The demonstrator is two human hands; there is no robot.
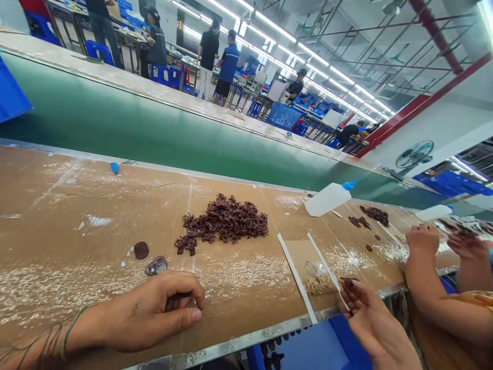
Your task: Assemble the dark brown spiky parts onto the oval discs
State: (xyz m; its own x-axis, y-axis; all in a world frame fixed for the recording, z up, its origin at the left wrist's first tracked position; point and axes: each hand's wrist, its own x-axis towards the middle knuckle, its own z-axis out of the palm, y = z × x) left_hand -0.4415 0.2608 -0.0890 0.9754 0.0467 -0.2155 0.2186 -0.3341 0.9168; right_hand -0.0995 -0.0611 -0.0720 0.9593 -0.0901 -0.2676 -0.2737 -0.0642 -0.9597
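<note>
My left hand (154, 308) rests on the cardboard-covered bench (96, 195), fingers curled inward and thumb stretched alongside; the inside of the curl is dark and hidden. Just beyond it lie a dark brown disc (140, 250) and a dark piece with shiny round faces (156, 265). My right hand (373, 318), palm up at the bench edge, pinches a small dark brown piece (348, 281). Beside it are two white strips (296, 277) with a clear round object (315, 268) between them. A heap of dark brown, spindly small parts (231, 218) sits mid-bench.
A white squeeze bottle (327, 199) with a blue tip leans beyond the strips. Below the edge is a blue bin (323, 344) with dark pieces. At right are a co-worker's hands (423, 239). A green belt (192, 139) runs behind the bench.
</note>
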